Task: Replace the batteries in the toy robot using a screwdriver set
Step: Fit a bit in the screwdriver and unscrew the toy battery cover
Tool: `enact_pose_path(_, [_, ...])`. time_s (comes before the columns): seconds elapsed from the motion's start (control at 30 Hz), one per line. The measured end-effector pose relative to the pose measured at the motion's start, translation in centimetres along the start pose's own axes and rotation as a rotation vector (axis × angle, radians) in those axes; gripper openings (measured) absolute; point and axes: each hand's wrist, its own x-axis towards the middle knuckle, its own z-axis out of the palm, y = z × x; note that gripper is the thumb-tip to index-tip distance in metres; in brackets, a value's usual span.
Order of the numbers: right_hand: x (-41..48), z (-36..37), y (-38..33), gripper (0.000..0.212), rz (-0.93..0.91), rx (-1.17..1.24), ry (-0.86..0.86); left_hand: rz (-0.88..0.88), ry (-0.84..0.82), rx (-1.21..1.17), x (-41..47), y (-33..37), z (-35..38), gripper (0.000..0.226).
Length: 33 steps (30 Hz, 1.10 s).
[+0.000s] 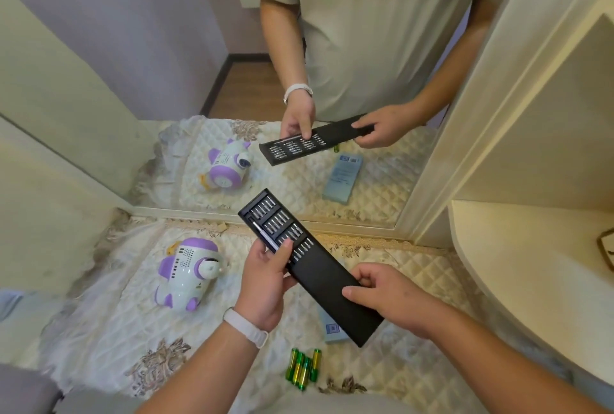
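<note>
You held the screwdriver set [329, 284] clear of the quilted cloth [116, 314], slanted, its far end pointing toward the mirror [186, 58], presumably so both hands could work the case without anything dragging under it. Your right hand [388, 297] gripped the plain black sleeve [352, 310] near its closer end, thumb on top and fingers curled under, acting as the anchor. Your left hand [265, 284] pinched the bit tray [275, 224] where it stood drawn out of the sleeve, thumb at the tray's edge by the long driver handle [260, 236] and forefinger laid across the bits; I cannot tell whether it had hold of the handle itself or only the tray. The rows of bits faced up, likely so you could choose one. The toy robot [186, 274] lay on its side to the left of the set, well apart from it, untouched, its casing not yet opened. The green-and-gold batteries [303, 368] lay loosely grouped on your side of the set, near its closer end. A pale blue box [332, 327] lay on the cloth under that end, partly hidden; it bore a small square printed mark too blurred to read. No brand or lettering on the case, batteries or robot could be read.
</note>
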Motion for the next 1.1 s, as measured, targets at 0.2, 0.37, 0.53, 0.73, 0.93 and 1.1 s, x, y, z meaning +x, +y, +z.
enact_pose_path(0.2, [-0.4, 1.3, -0.4, 0.013, -0.007, -0.091, -0.008, -0.009, 0.076, -0.08, 0.0, -0.2, -1.9, 0.017])
enact_pose_path(0.37, [0.4, 2.1, -0.2, 0.013, -0.022, -0.22, 0.134, 0.015, 0.255, -0.221, 1.2, 1.4, -4.4, 0.021])
enact_pose_path(0.53, [2.2, 4.2, -0.7, 0.007, -0.072, -0.427, 0.2, -0.012, 0.252, -0.148, 0.6, 0.9, -5.7, 0.024])
enact_pose_path(0.73, [7.0, 7.6, 0.5, 0.012, -0.013, -0.469, 0.21, -0.053, 0.287, -0.097, 0.0, 0.4, -8.8, 0.027])
enact_pose_path(0.93, [12.7, 9.6, 1.4, 0.024, -0.243, -0.876, 0.267, -0.059, 0.3, -0.075, 1.3, 1.1, -11.3, 0.024])
enact_pose_path(1.1, [16.4, 9.0, 2.7, 0.022, -0.418, -1.252, 0.254, -0.104, 0.254, -0.052, 2.9, 1.0, -12.0, 0.025])
